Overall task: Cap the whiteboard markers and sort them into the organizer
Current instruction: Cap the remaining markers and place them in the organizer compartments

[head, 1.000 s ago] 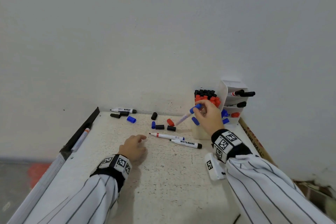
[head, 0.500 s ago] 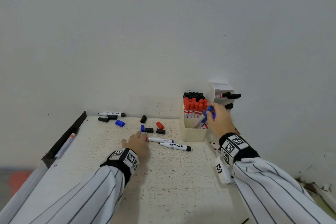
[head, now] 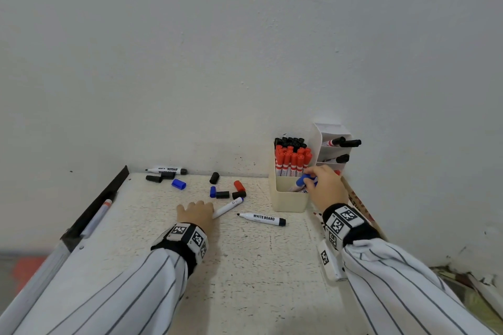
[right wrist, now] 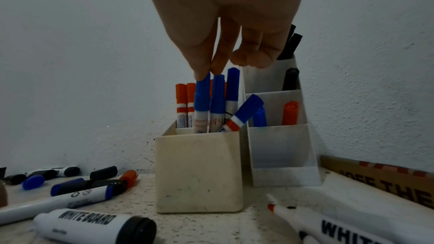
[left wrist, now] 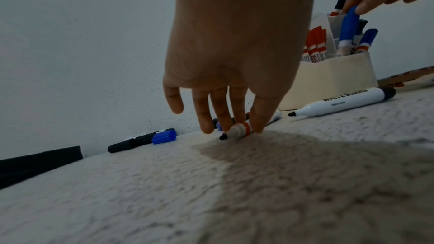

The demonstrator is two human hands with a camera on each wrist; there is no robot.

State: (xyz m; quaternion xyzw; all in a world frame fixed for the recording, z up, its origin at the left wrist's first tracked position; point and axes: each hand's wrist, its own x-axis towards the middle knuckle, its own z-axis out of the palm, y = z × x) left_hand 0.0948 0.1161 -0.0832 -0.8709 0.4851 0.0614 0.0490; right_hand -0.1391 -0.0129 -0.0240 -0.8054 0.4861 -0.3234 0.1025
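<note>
Right hand [head: 326, 185] pinched the blue-capped white marker [right wrist: 201, 103] by its cap tip, upright in the cream plastic organizer's [right wrist: 199, 173] front compartment. Left hand [head: 196, 213] fingers [left wrist: 258, 118] curled down onto an uncapped white marker [head: 228, 207] lying on the speckled surface [head: 245, 266].

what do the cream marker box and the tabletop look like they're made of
Cream box: likely matte plastic, judging by its thin moulded walls, rounded corners and dark scuffs. Tabletop: hard off-white surface with a rough, pitted, speckled texture; possibly painted or coated board or stone, cannot tell which.
</note>
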